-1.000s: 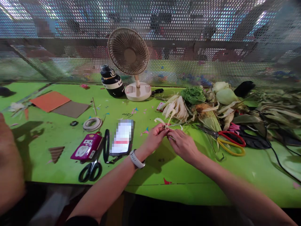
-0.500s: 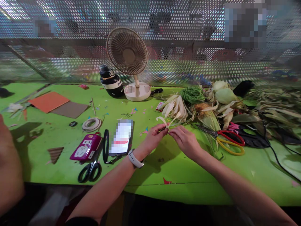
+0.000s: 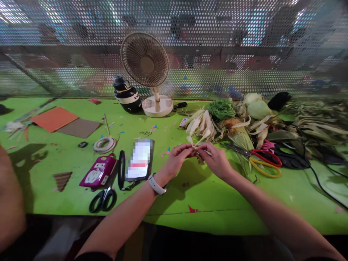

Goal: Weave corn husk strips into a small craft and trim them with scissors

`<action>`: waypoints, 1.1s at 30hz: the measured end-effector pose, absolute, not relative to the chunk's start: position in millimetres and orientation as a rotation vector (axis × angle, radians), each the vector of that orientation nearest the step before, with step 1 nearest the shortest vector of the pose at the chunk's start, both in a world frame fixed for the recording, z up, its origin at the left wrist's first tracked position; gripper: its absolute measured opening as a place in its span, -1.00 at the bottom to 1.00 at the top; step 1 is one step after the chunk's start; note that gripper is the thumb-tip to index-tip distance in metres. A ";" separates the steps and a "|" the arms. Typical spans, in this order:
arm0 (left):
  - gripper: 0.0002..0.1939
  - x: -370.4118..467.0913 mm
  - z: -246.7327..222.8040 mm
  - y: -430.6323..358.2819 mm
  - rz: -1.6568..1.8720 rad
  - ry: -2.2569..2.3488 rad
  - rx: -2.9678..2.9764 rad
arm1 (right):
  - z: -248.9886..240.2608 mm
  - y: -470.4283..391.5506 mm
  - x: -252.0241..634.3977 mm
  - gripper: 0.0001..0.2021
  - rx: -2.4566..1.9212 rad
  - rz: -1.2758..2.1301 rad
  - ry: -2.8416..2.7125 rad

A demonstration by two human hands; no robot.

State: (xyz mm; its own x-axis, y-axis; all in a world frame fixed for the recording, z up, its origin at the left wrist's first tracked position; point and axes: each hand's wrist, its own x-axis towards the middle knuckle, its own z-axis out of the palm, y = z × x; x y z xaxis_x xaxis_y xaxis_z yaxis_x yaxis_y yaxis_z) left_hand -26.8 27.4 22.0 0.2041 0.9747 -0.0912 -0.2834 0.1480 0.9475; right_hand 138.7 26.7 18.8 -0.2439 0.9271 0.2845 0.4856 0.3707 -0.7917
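Observation:
My left hand [image 3: 178, 159], with a pale band on the wrist, pinches a thin strip of corn husk [image 3: 194, 146]. Fingertips of my right hand [image 3: 217, 161] are closed on the same strip, close beside the left ones. Part of the strip is hidden between the fingers, and a short end hangs below them. Just beyond the hands lies a bundle of dried corn husks [image 3: 202, 125], with a coil of green strands [image 3: 220, 110] behind it. Scissors with red and yellow handles [image 3: 265, 161] rest to the right of my right hand, beside a green corn husk [image 3: 241, 139].
A phone [image 3: 140, 159], a purple power strip [image 3: 98, 172], black-handled scissors [image 3: 102, 199] and a tape roll [image 3: 104, 145] lie left of my hands. A fan [image 3: 145, 65] and a bottle [image 3: 127, 95] stand before the perforated screen. Another person's arm [image 3: 11, 203] enters at left.
My fingers have come closer together on the husk strip, and its loose ends now sit differently, one hanging below the fingers. The view has shifted slightly.

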 end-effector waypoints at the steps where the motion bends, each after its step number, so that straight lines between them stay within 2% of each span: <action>1: -0.78 -26.6 22.0 27.1 1.107 0.910 0.994 | 17.8 27.1 138.8 -0.81 -1.223 0.768 -1.853; 6: -0.69 -25.7 20.7 27.0 1.092 0.947 1.082 | 12.9 29.1 136.9 -0.83 -1.194 0.951 -1.706; 13: -0.68 -24.6 16.3 26.9 1.131 0.917 1.048 | 14.7 29.7 132.4 -0.71 -1.134 1.350 -1.390; 19: -0.69 -25.1 18.8 27.3 1.131 0.929 0.989 | 14.0 28.9 131.4 -0.69 -1.077 1.433 -1.432; 22: -0.70 -26.2 18.9 28.8 1.142 0.918 0.970 | 15.0 30.9 133.4 -0.74 -1.065 1.383 -1.514; 25: -0.72 -27.3 18.9 30.4 1.160 0.907 0.917 | 22.0 33.6 140.4 -0.74 -1.101 1.186 -1.776; 30: -0.69 -28.4 18.9 32.3 1.167 0.847 0.839 | 33.0 35.5 151.3 -0.43 -1.131 0.934 -2.203; 33: -0.67 -28.7 17.9 32.9 1.195 0.878 0.836 | 30.1 36.3 152.4 -0.48 -1.164 0.547 -2.245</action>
